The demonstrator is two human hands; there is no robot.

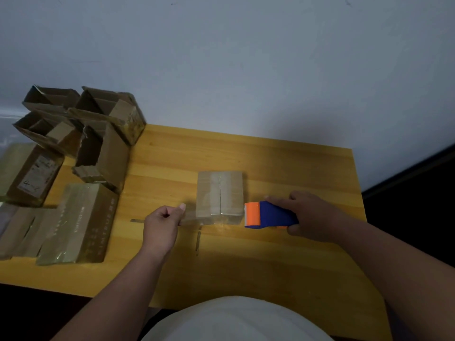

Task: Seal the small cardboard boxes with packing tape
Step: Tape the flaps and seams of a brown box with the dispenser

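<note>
A small cardboard box (219,193) stands in the middle of the wooden table (283,168), its top flaps closed with a dark seam down the centre. My right hand (312,215) grips a blue and orange tape dispenser (267,215) just right of the box, cutter edge facing it. A clear strip of tape (209,219) stretches from the dispenser across the box's near side. My left hand (162,221) pinches the strip's free end just left of the box.
Several opened, empty cardboard boxes (98,134) are piled at the table's back left. Taped boxes (78,222) lie on the left near the front edge. A grey wall rises behind the table. Dark floor lies right of it.
</note>
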